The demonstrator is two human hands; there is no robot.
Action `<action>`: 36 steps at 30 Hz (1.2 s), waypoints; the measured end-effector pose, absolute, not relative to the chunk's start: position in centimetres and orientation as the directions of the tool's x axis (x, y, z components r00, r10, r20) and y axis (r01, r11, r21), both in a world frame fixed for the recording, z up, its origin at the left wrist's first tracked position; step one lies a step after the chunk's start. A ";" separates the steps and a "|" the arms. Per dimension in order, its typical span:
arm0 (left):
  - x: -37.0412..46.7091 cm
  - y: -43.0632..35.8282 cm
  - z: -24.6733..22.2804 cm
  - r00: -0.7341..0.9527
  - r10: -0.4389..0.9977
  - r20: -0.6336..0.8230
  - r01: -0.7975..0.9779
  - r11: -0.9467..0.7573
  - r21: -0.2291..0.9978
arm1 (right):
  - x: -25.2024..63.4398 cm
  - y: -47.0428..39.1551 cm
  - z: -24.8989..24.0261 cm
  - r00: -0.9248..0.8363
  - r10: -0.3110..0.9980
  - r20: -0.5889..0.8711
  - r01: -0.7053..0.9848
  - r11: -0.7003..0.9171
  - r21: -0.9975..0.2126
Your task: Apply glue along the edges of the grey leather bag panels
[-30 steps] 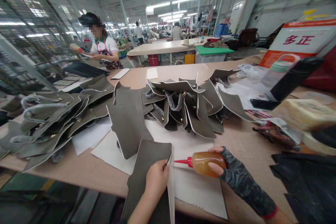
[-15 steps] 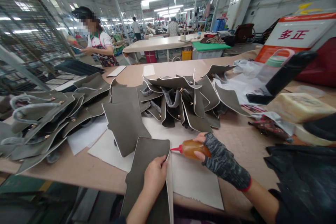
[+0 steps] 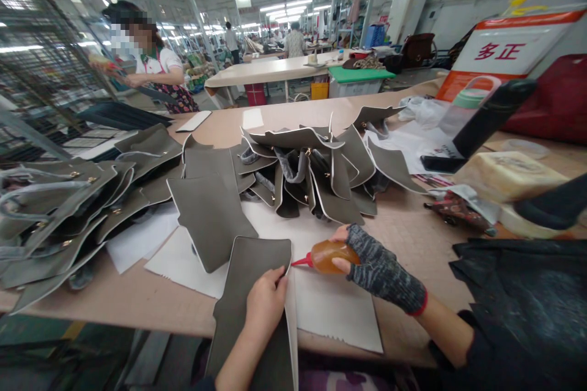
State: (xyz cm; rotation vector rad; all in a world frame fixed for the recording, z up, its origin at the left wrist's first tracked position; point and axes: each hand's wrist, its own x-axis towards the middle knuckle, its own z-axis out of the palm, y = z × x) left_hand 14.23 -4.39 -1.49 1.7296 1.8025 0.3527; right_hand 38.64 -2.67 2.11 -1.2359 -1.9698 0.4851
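My left hand (image 3: 266, 302) pinches the right edge of a grey-brown bag panel (image 3: 250, 263) with a pale border, close to its upper right corner. In my right hand (image 3: 367, 259), which wears a dark knitted fingerless glove (image 3: 389, 275), lies an amber glue bottle (image 3: 331, 256) with a red nozzle. The bottle is held sideways, its nozzle tip at the panel's right edge, just beside my left fingertips. Another grey-brown panel (image 3: 208, 214) lies behind, over white sheets (image 3: 339, 314) on the table.
Bag pieces with wrapped handles and gold fittings pile up at left (image 3: 68, 208) and centre (image 3: 302, 165). To the right are a black phone stand (image 3: 495, 116), a yellowish block (image 3: 509, 174) and black material (image 3: 518, 293). A co-worker (image 3: 156, 67) stands beyond the table at left.
The view has shifted slightly, so most things sit a little further left. The nozzle stays at the panel edge, near my left fingers. The co-worker's arms have moved.
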 end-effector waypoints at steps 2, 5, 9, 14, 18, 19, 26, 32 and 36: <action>14.2 -4.4 -1.5 0.035 0.971 -0.236 0.812 0.110 0.573 | 38.7 -2.6 2.0 -0.236 0.886 0.399 0.600 0.456 -0.657; 14.2 -4.5 -1.5 0.037 0.972 -0.231 0.818 0.104 0.565 | 38.7 -2.4 1.7 -0.238 0.884 0.403 0.603 0.460 -0.652; 14.1 -4.6 -1.6 0.032 0.975 -0.222 0.818 0.102 0.566 | 38.9 -2.6 1.8 -0.279 0.888 0.365 0.596 0.458 -0.659; 14.0 -4.7 -2.2 0.037 0.982 -0.183 0.816 0.076 0.574 | 39.0 -3.3 2.1 -0.273 0.905 0.326 0.576 0.425 -0.698; 14.0 -4.8 -2.3 0.033 0.985 -0.169 0.812 0.072 0.579 | 39.0 -4.0 2.2 -0.247 0.922 0.298 0.558 0.387 -0.734; 14.0 -4.8 -2.3 0.030 0.986 -0.166 0.811 0.073 0.581 | 38.9 -4.2 2.2 -0.244 0.925 0.290 0.550 0.378 -0.745; 14.0 -4.8 -2.3 0.034 0.985 -0.168 0.807 0.072 0.586 | 38.9 -5.0 2.1 -0.234 0.937 0.261 0.542 0.349 -0.764; 14.0 -4.9 -2.5 0.036 0.986 -0.165 0.812 0.068 0.579 | 39.0 -5.9 2.5 -0.271 0.936 0.226 0.521 0.340 -0.782; 14.0 -4.9 -2.3 0.032 0.987 -0.159 0.813 0.067 0.579 | 39.0 -6.7 2.6 -0.297 0.932 0.210 0.510 0.340 -0.790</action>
